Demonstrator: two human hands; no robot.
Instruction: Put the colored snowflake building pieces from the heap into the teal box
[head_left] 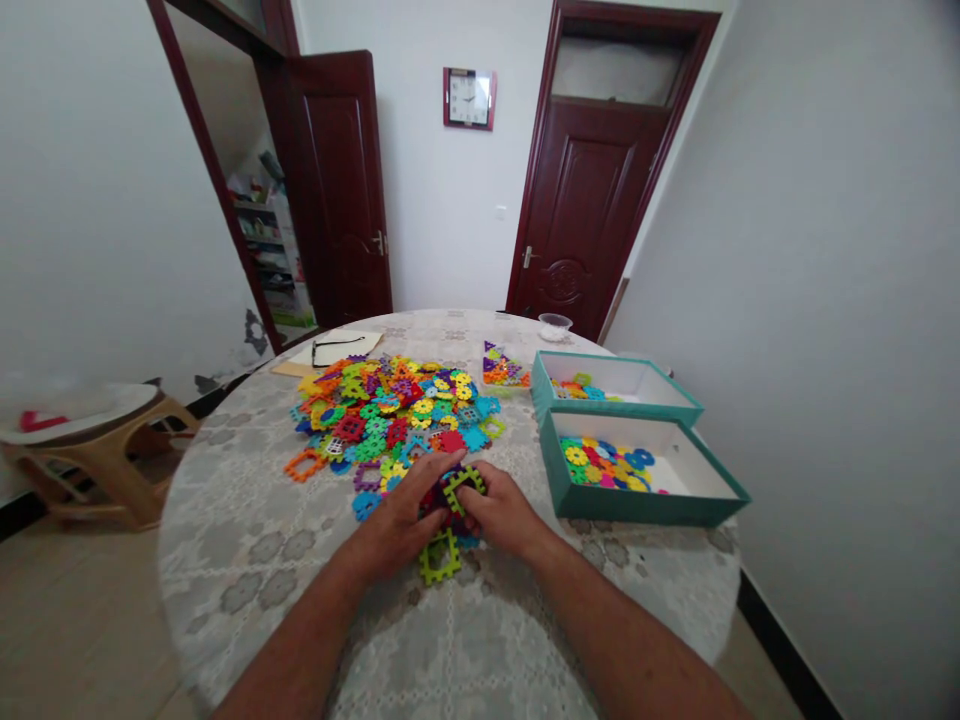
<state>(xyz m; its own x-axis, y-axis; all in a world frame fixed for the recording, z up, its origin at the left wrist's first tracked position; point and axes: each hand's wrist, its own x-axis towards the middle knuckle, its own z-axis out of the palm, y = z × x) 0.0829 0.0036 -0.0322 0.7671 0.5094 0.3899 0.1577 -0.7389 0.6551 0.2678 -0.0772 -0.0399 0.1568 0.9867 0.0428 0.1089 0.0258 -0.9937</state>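
Observation:
My right hand (504,508) is closed on a lime-green square frame piece (453,497) with notched edges, its thumb laid over it. My left hand (405,515) curls in from the other side, thumb and fingers bent around dark red and purple pieces that are mostly hidden; what it grips I cannot make out. Just below the hands is a second lime-green frame piece (440,558), with a bit of blue beside it. Past the left hand spreads a big heap of colourful interlocking plastic pieces (375,420), squares and notched discs mixed together.
At the right stand two teal boxes, the near one (645,507) holding notched discs and the far one (630,363) holding a few frame pieces. Behind the heap are a clear tray of triangles (504,368), a plastic bowl (555,326) and glasses (337,345) on paper.

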